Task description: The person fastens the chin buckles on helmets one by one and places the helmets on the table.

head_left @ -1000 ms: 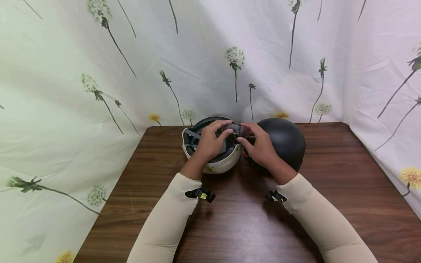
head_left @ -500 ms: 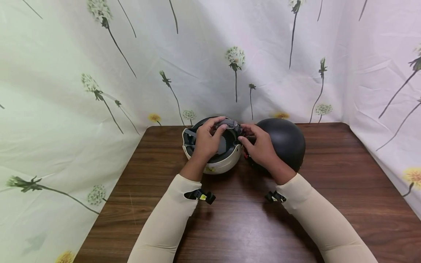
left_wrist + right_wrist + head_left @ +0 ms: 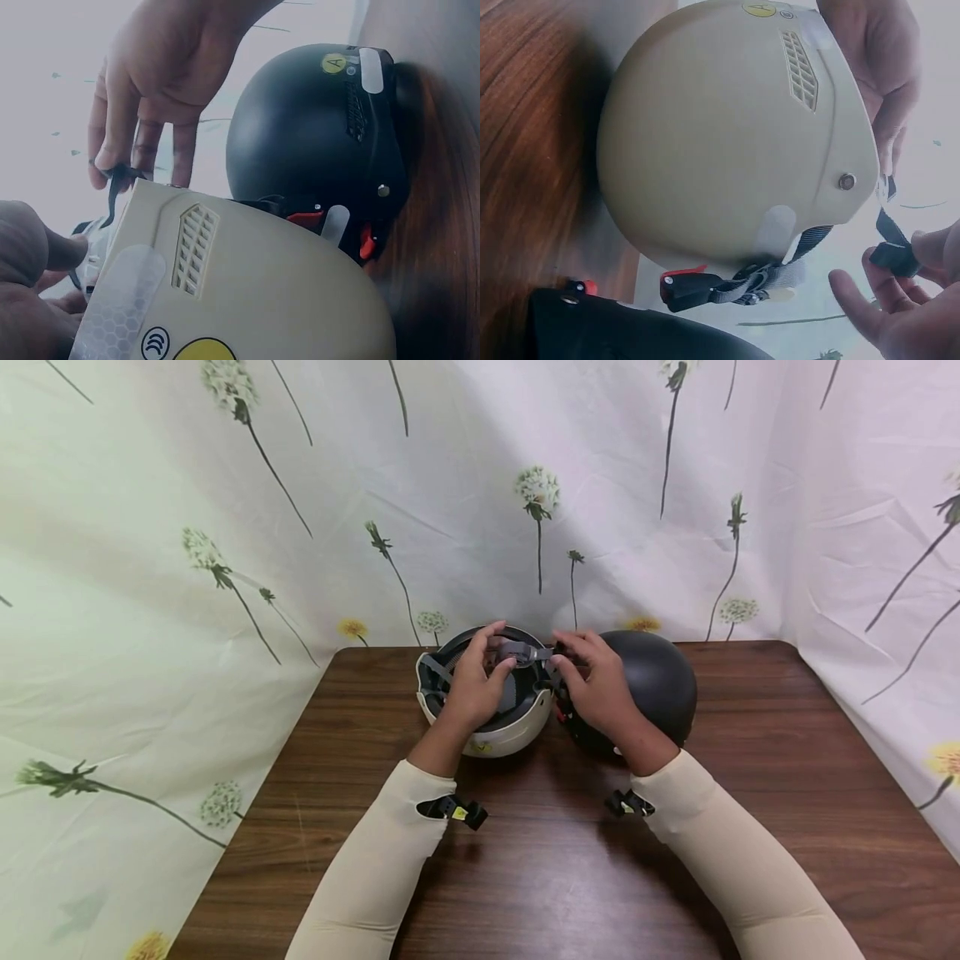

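Observation:
A cream helmet (image 3: 512,739) lies upside down on the table, its dark padded inside facing up. Over its opening, my left hand (image 3: 472,685) holds a grey strap (image 3: 517,650) between thumb and fingers; a clear plastic part (image 3: 94,251) shows beside that thumb in the left wrist view. My right hand (image 3: 600,681) is at the helmet's right rim and pinches a small black end piece (image 3: 896,259), joined by a dark band to what the left hand holds. The helmet's chin strap buckle (image 3: 690,289), with a red tab, hangs outside the shell.
A matte black helmet (image 3: 656,681) stands dome up, close to the right of the cream one. Its red buckle parts (image 3: 367,241) show near the table. The brown wooden table (image 3: 525,877) backs onto a flower-printed cloth (image 3: 465,485).
My left hand has moved slightly left with the grey strap. The right hand's fingers have shifted their grip, and the strap now runs stretched out between both hands. Both helmets stay put.

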A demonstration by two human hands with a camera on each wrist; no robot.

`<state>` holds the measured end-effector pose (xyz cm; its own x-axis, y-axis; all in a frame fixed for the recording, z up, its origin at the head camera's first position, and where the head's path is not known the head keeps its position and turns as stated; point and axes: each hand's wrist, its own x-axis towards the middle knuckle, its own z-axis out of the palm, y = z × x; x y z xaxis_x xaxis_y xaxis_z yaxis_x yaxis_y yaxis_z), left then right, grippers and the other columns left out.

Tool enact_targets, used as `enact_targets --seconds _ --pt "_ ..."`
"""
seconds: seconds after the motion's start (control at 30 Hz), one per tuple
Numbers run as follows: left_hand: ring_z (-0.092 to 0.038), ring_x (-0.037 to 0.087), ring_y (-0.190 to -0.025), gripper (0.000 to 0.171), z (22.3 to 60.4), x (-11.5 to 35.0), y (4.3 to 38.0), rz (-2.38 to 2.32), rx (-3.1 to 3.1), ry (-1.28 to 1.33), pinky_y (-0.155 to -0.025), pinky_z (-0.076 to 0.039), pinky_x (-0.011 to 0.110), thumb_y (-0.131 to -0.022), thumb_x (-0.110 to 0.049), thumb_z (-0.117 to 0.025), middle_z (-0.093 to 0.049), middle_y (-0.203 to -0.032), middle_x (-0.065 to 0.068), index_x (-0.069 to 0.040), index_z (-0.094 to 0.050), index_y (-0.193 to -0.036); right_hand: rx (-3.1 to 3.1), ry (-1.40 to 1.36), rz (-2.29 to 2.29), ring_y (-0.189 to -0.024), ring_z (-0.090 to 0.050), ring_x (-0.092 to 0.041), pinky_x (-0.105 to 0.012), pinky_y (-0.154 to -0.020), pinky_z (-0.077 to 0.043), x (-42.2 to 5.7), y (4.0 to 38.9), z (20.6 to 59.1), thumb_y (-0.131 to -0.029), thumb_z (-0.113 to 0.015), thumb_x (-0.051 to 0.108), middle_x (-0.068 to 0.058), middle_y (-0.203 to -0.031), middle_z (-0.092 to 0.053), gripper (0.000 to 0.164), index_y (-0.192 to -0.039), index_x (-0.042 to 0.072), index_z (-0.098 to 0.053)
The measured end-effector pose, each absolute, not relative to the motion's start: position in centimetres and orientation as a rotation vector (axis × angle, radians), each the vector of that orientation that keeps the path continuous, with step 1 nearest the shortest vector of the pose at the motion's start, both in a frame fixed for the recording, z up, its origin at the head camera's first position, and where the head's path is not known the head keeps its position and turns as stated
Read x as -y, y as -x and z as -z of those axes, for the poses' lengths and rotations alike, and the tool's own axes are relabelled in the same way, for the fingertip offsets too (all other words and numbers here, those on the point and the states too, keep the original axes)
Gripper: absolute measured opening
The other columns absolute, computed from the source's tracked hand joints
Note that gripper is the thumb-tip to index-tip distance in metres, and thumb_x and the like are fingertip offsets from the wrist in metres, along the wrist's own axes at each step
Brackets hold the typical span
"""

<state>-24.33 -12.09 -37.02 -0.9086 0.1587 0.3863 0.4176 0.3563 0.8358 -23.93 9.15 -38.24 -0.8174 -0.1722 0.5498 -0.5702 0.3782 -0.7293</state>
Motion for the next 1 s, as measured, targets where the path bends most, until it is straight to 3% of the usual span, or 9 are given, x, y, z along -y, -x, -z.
enact_targets --seconds 0.13,0.23,0.3,0.4,0.5,0.73,1.0 --pt "-0.066 0.039 -0.133 0.058 36.99 12.14 24.35 1.559 2.456 0.524 -0.111 -0.052 0.054 -0.11 -0.001 -0.061 -0.065 -0.148 0.024 -0.006 -0.042 -0.164 2.308 -0.675 -1.362 -0.099 -0.064 -0.028 -0.039 -0.085 -0.058 -9.21 23.9 37.84 -0.109 -0.065 0.005 -0.023 -0.142 -0.059 0.044 -0.152 0.0 -0.062" --pt "-0.066 0.039 -0.134 0.059 37.1 12.16 24.47 1.542 2.509 0.52 -0.111 -0.052 0.054 -0.111 -0.003 -0.059 -0.067 -0.147 0.023 -0.006 -0.038 -0.166 2.339 -0.69 -1.331 -0.085 -0.055 -0.027 -0.035 -0.077 -0.047 -9.2 23.96 37.73 -0.108 -0.064 0.003 -0.023 -0.141 -0.058 0.044 -0.152 -0.001 -0.062" --pt "-0.066 0.038 -0.134 0.061 37.13 12.14 24.56 1.544 2.533 0.52 -0.113 -0.052 0.053 -0.111 -0.003 -0.059 -0.068 -0.146 0.023 -0.006 -0.036 -0.167 2.341 -0.685 -1.327 -0.088 -0.056 -0.028 -0.035 -0.081 -0.051 -9.18 24.0 37.71 -0.107 -0.065 0.001 -0.024 -0.141 -0.056 0.046 -0.153 -0.002 -0.061" --pt "-0.065 0.038 -0.136 0.061 37.09 12.08 24.61 1.553 2.572 0.51 -0.114 -0.051 0.053 -0.111 -0.004 -0.059 -0.065 -0.148 0.023 -0.008 -0.036 -0.168 2.318 -0.664 -1.357 -0.104 -0.064 -0.033 -0.045 -0.096 -0.06 -9.1 24.01 37.62 -0.104 -0.068 -0.003 -0.025 -0.14 -0.054 0.049 -0.152 -0.004 -0.06" --pt "-0.062 0.039 -0.141 0.062 36.96 12.03 24.6 1.546 2.622 0.493 -0.116 -0.051 0.054 -0.112 -0.004 -0.058 -0.063 -0.152 0.022 -0.011 -0.035 -0.169 2.281 -0.659 -1.388 -0.12 -0.067 -0.038 -0.053 -0.106 -0.06 -9.0 24.0 37.53 -0.102 -0.07 -0.006 -0.026 -0.137 -0.055 0.048 -0.149 -0.005 -0.062" --pt "-0.058 0.038 -0.148 0.069 36.75 11.9 24.58 1.523 2.697 0.559 -0.121 -0.048 0.057 -0.111 -0.005 -0.06 -0.062 -0.153 0.019 -0.01 -0.028 -0.172 2.23 -0.692 -1.4 -0.117 -0.07 -0.038 -0.054 -0.102 -0.061 -8.84 23.96 37.51 -0.1 -0.073 -0.007 -0.025 -0.13 -0.064 0.045 -0.145 -0.005 -0.066" --pt "-0.06 0.038 -0.143 0.064 36.89 11.76 24.3 1.414 2.663 0.666 -0.124 -0.045 0.056 -0.105 -0.011 -0.073 -0.063 -0.151 0.017 -0.008 -0.045 -0.163 2.279 -0.748 -1.33 -0.115 -0.075 -0.037 -0.053 -0.094 -0.063 -8.86 23.74 37.61 -0.101 -0.073 -0.003 -0.023 -0.132 -0.072 0.04 -0.141 -0.004 -0.068"
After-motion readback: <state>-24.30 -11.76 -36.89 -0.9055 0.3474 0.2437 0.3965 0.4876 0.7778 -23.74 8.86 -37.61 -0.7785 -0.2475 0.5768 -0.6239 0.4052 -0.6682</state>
